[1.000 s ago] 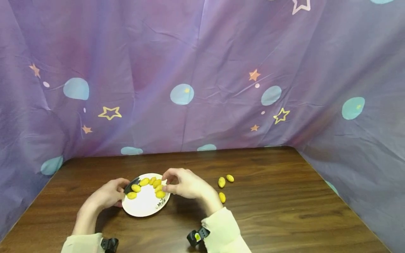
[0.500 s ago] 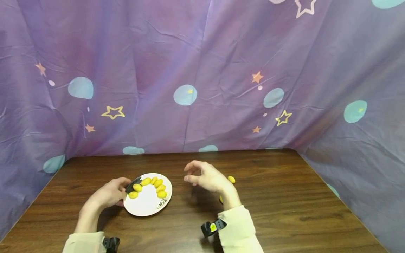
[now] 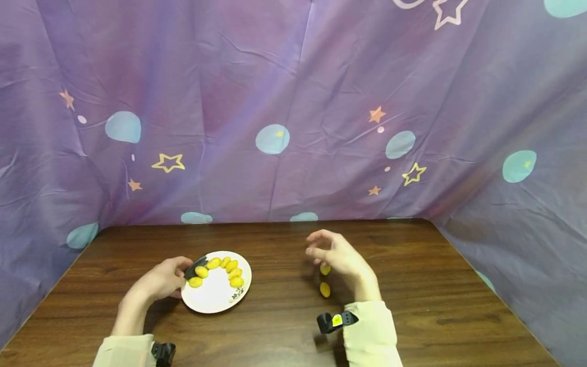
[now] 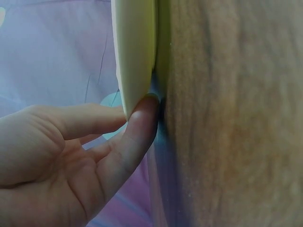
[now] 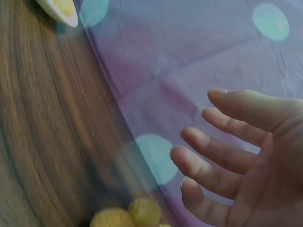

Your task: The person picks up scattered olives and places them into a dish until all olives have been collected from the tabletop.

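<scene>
A white plate (image 3: 213,299) with a dark leaf pattern lies on the left half of the table. Several small yellow oval fruits (image 3: 213,263) form an arc on it. My left hand (image 3: 160,280) pinches the plate's left rim; in the left wrist view the rim of the plate (image 4: 134,56) sits between thumb and finger. Over on the right, my right hand (image 3: 341,257) hovers with relaxed, spread fingers and nothing in them. Just below it are loose yellow fruits (image 3: 325,290), partly hidden by the hand. The right wrist view shows fruits (image 5: 113,219) at its bottom edge.
The brown wooden table (image 3: 284,326) carries the plate and the loose fruits. A purple cloth (image 3: 229,102) with stars and balloons hangs behind its back edge and along the sides. Black camera straps (image 3: 337,321) sit at both wrists.
My right hand has left the plate's right side and moved right, to above the loose fruits, its fingers spread. The left hand stays at the plate's rim. The head view has shifted slightly.
</scene>
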Demonstrator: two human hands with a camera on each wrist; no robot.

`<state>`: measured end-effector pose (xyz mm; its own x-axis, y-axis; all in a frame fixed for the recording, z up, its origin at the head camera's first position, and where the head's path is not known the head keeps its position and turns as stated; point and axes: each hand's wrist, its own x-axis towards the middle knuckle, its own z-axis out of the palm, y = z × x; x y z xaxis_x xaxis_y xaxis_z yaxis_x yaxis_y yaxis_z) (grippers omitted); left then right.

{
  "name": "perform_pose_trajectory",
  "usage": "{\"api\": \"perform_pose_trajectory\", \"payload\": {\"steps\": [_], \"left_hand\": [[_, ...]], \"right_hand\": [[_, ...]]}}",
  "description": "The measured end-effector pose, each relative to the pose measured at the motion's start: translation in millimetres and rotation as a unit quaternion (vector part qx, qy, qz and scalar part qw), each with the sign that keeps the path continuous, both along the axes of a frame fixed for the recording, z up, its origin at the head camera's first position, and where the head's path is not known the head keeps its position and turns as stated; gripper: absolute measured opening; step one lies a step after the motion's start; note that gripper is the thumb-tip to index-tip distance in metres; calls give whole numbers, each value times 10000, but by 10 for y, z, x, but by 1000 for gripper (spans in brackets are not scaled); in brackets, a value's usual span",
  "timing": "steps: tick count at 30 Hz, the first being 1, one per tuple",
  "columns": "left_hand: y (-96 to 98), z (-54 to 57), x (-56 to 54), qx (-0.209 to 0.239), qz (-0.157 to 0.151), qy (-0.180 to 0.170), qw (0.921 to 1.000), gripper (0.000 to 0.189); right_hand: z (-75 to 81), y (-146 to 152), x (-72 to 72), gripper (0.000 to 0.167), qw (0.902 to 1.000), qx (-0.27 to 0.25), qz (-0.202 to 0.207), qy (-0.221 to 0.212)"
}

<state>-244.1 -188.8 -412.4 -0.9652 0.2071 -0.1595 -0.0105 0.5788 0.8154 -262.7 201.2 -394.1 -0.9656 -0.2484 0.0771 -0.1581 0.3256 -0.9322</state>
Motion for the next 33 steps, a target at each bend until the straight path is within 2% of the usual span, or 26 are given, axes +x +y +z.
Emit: {"api": "perform_pose_trajectory", "payload": {"steps": [4, 13, 18, 26, 33], "left_hand": [[2, 6, -4, -9, -20, -3, 10000, 52], [-4, -1, -13, 41, -20, -25, 10000, 52], [-2, 2, -10, 49, -9, -3, 10000, 52], [0, 4, -6, 17, -11, 11, 10000, 52], [-17, -18, -7, 47, -4, 35, 10000, 52]], "right_hand": [[-53, 111, -4, 26, 9997, -124, -133, -142], [-111, 336, -29, 28, 9992, 75, -389, 20], [-167, 472, -20, 31, 9979, 108, -638, -45], [-307, 573, -30, 33, 9931, -190, -1151, -127], [-397, 594, -45, 31, 9869, 36, -1555, -420]]}}
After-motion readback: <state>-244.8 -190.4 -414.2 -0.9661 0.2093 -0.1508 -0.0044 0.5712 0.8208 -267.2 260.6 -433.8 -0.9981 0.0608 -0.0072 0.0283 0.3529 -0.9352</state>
